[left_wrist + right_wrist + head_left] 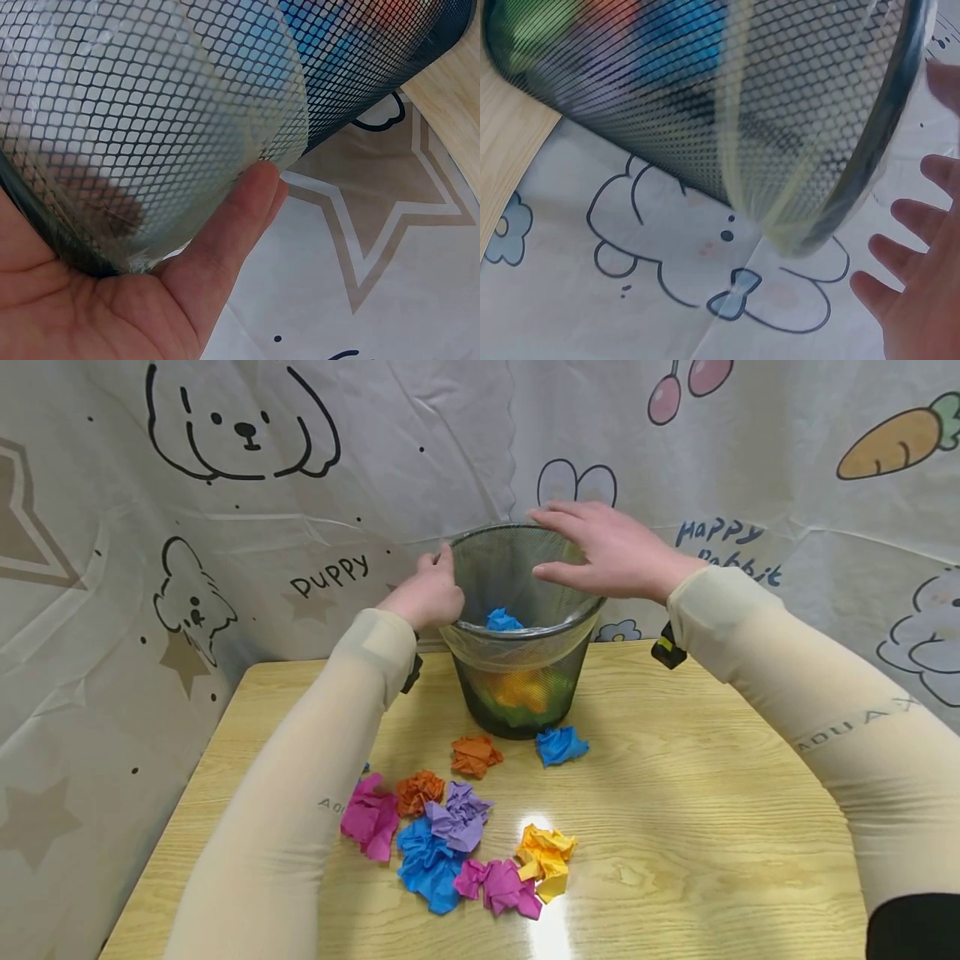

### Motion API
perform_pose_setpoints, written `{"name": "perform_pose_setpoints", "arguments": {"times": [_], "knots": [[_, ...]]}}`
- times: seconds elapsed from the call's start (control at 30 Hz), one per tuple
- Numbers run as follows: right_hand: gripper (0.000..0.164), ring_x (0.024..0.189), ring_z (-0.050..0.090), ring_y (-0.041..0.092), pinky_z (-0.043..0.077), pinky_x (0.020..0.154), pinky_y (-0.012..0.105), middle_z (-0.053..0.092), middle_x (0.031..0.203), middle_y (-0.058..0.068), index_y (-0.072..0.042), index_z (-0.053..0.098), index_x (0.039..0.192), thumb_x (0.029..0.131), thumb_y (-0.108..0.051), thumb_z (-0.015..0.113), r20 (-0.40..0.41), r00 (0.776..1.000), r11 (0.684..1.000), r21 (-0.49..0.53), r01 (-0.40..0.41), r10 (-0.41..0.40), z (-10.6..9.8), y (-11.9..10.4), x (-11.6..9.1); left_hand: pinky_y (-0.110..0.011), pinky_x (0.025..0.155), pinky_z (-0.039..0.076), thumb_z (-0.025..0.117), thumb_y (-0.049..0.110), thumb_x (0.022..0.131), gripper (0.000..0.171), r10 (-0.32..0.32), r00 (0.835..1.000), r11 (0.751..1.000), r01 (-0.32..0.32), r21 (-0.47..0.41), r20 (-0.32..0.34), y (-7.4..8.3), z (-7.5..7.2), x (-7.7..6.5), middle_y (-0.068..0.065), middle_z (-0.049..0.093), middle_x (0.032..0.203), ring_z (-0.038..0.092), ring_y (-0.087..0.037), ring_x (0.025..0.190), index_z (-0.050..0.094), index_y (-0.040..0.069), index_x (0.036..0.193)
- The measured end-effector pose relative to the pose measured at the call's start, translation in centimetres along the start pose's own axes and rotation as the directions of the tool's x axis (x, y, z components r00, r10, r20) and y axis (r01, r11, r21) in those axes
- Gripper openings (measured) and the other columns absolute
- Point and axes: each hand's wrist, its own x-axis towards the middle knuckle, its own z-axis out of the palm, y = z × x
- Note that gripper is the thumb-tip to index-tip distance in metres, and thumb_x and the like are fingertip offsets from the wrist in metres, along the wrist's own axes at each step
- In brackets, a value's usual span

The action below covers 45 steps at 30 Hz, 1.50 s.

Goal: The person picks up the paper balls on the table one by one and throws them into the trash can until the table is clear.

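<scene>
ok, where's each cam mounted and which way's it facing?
Head: worn on head, faces forward-down at bin and crumpled paper; sleeves, left fingers, right fingers show.
Left wrist: worn there, faces bin's left side; left fingers show.
Right wrist: worn there, faces bin's right side; right fingers show.
Wrist views share bin and printed cloth.

Creased cartoon-printed cloth (442, 460) hangs behind; pale wooden table (697, 793) gleams.

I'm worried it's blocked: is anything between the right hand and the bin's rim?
Just the see-through bag folded over the rim of the bin. Otherwise, only an open gap shows beside the right hand. The loose crumpled papers lie lower, on the table.
</scene>
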Motion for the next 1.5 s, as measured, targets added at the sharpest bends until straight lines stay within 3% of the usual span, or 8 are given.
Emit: {"name": "perform_pose_setpoints", "arguments": {"times": [0.17, 0.37, 0.5, 0.67, 1.0, 1.1, 1.3, 1.5], "knots": [[0.077, 0.155, 0.006, 0.036, 0.004, 0.121, 0.060, 0.009, 0.171, 0.005, -0.030, 0.016, 0.166, 0.102, -0.066, 0.039, 0.005, 0.999, 0.999, 0.010, -0.041, 0.041, -0.4, 0.7, -1.2, -0.043, 0.081, 0.042, 0.023, 0.011, 0.102, 0.075, -0.006, 1.000, 1.000, 0.006, -0.006, 0.001, 0.0, 0.0, 0.0, -0.018, -0.018, 0.168, 0.057, -0.034, 0.101, -0.026, 0.015, 0.159], [0.075, 0.156, 0.003, 0.031, 0.002, 0.122, 0.057, 0.007, 0.172, 0.001, -0.030, 0.012, 0.166, 0.104, -0.062, 0.037, -0.033, 0.998, 0.999, 0.031, -0.045, 0.046, -0.7, 2.0, -3.0, -0.044, 0.085, 0.041, 0.023, 0.012, 0.102, 0.075, -0.002, 1.000, 1.000, 0.002, 0.000, 0.008, 0.2, -0.1, -0.2, -0.019, -0.018, 0.167, 0.054, -0.034, 0.115, -0.025, 0.015, 0.159], [0.074, 0.156, 0.004, 0.030, 0.002, 0.122, 0.055, 0.007, 0.171, -0.001, -0.031, 0.011, 0.166, 0.104, -0.059, 0.040, -0.067, 0.997, 0.998, 0.046, -0.045, 0.048, -0.7, 2.9, -4.5, -0.043, 0.078, 0.042, 0.023, 0.012, 0.102, 0.075, -0.006, 1.000, 1.000, 0.006, -0.005, 0.009, 0.2, -0.1, -0.2, -0.019, -0.019, 0.167, 0.058, -0.032, 0.096, -0.025, 0.015, 0.159], [0.075, 0.156, 0.005, 0.032, 0.004, 0.122, 0.056, 0.007, 0.171, 0.000, -0.027, 0.012, 0.167, 0.104, -0.056, 0.043, -0.083, 0.995, 0.998, 0.050, -0.048, 0.052, -0.3, 4.0, -6.7, -0.039, 0.064, 0.038, 0.023, 0.011, 0.102, 0.075, -0.003, 1.000, 1.000, 0.003, -0.009, 0.007, 0.1, 0.1, 0.0, -0.019, -0.020, 0.167, 0.045, -0.022, 0.067, -0.025, 0.014, 0.159], [0.078, 0.155, 0.007, 0.039, 0.004, 0.120, 0.061, 0.007, 0.171, 0.008, -0.024, 0.010, 0.167, 0.105, -0.054, 0.046, -0.010, 0.994, 0.993, 0.023, -0.112, 0.112, 1.0, 6.4, -10.7, -0.037, 0.060, 0.036, 0.023, 0.011, 0.102, 0.075, 0.001, 1.000, 1.000, -0.001, 0.000, 0.003, -0.1, 0.2, 0.5, -0.019, -0.019, 0.167, 0.039, -0.020, 0.061, -0.026, 0.014, 0.159], [0.079, 0.153, 0.013, 0.042, 0.009, 0.119, 0.064, 0.014, 0.170, 0.012, -0.023, 0.014, 0.167, 0.103, -0.056, 0.049, 0.018, 0.991, 0.991, 0.008, -0.133, 0.133, 1.7, 6.9, -11.7, -0.038, 0.060, 0.037, 0.023, 0.012, 0.102, 0.074, 0.001, 1.000, 1.000, -0.001, 0.001, 0.005, -0.2, 0.2, 0.4, -0.019, -0.019, 0.167, 0.044, -0.021, 0.064, -0.026, 0.014, 0.159], [0.076, 0.141, 0.038, 0.042, 0.025, 0.113, 0.063, 0.045, 0.154, 0.017, -0.013, 0.041, 0.158, 0.098, -0.057, 0.058, 0.020, 0.995, 0.995, -0.043, -0.092, 0.093, 4.2, 7.1, -13.1, -0.038, 0.060, 0.037, 0.022, 0.011, 0.102, 0.074, 0.004, 1.000, 1.000, -0.004, -0.011, 0.011, -0.1, 0.3, 0.4, -0.019, -0.021, 0.167, 0.046, -0.022, 0.064, -0.027, 0.015, 0.158], [0.068, 0.136, 0.045, 0.037, 0.029, 0.112, 0.060, 0.053, 0.147, 0.012, -0.013, 0.053, 0.150, 0.096, -0.053, 0.063, 0.056, 0.998, 0.998, -0.047, -0.029, 0.031, 8.2, 6.3, -14.2, -0.039, 0.063, 0.039, 0.022, 0.012, 0.102, 0.074, 0.006, 1.000, 1.000, -0.006, 0.002, 0.014, 0.0, 0.1, 0.1, -0.020, -0.020, 0.167, 0.045, -0.021, 0.065, -0.026, 0.014, 0.158]]}}
